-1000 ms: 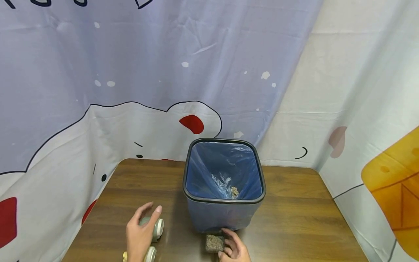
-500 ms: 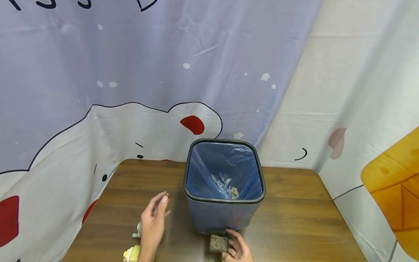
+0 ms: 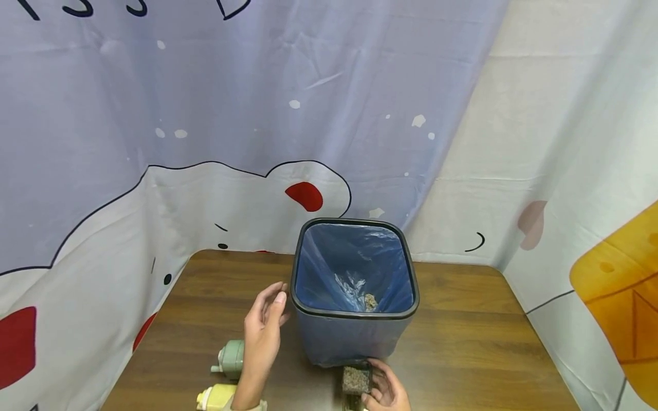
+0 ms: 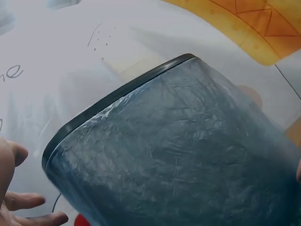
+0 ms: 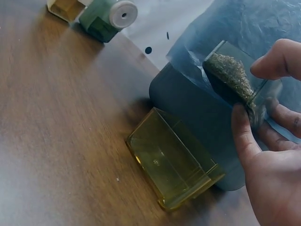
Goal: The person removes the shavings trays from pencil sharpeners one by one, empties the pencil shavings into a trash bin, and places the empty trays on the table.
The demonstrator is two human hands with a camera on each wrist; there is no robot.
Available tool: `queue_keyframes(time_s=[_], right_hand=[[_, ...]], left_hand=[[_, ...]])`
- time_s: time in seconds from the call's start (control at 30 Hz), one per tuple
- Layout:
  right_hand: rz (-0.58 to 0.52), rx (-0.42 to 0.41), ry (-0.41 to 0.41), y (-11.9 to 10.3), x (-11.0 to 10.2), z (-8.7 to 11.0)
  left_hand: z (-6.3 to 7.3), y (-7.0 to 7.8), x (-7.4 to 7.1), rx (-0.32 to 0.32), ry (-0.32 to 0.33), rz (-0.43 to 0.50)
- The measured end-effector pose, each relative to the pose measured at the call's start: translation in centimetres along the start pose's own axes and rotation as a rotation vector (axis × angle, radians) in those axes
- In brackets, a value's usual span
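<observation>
My right hand (image 3: 388, 388) pinches a clear greenish shavings drawer (image 5: 228, 77) between thumb and fingers. Pencil shavings (image 3: 356, 379) fill part of it, and it is tilted close to the front of the bin (image 3: 349, 337). With fingers loosely bent and nothing in them, my left hand (image 3: 263, 331) is raised beside the bin's left side, fingertips near the rim. A green pencil sharpener (image 3: 232, 358) and a yellow pencil sharpener (image 3: 220, 396) lie left of that forearm, partly covered by it. Below the held drawer, a clear yellow drawer (image 5: 171, 160) stands on the table.
A blue plastic bag lines the bin under its black rim (image 3: 354, 315), with a clump of shavings (image 3: 370, 302) inside. The wooden table (image 3: 478, 331) extends to both sides. A printed curtain (image 3: 231, 103) hangs behind it.
My left hand has moved away from the green sharpener, up and right to the bin's side, uncovering both sharpeners. My right hand has shifted slightly right with the shavings drawer.
</observation>
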State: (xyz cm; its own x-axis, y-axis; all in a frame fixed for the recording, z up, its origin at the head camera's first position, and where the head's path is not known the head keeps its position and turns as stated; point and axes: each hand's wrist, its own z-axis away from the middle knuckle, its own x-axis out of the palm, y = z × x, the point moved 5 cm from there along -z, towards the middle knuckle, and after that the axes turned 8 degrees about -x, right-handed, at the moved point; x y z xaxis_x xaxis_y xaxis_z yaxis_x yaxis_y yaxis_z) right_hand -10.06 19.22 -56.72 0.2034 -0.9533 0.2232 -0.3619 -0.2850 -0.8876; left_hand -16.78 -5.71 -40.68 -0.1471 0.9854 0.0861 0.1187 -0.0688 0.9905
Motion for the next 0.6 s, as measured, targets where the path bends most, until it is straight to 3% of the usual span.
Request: queue_keyframes(time_s=[0.3,0.43,0.6], right_hand=[[-0.040,-0.059,-0.042,0.2,-0.3,0.2],[-0.045,-0.095,-0.044,0.3,-0.5,0.4],[-0.036,-0.053,-0.028,-0.1,-0.6,0.4]], left_hand=[[-0.4,1.4,1.3,0.062,0.013,-0.069],[-0.2,2.8,1.9,0.074,0.004,-0.094],[0.2,4.0,2.5,0.060,-0.009,-0.118]])
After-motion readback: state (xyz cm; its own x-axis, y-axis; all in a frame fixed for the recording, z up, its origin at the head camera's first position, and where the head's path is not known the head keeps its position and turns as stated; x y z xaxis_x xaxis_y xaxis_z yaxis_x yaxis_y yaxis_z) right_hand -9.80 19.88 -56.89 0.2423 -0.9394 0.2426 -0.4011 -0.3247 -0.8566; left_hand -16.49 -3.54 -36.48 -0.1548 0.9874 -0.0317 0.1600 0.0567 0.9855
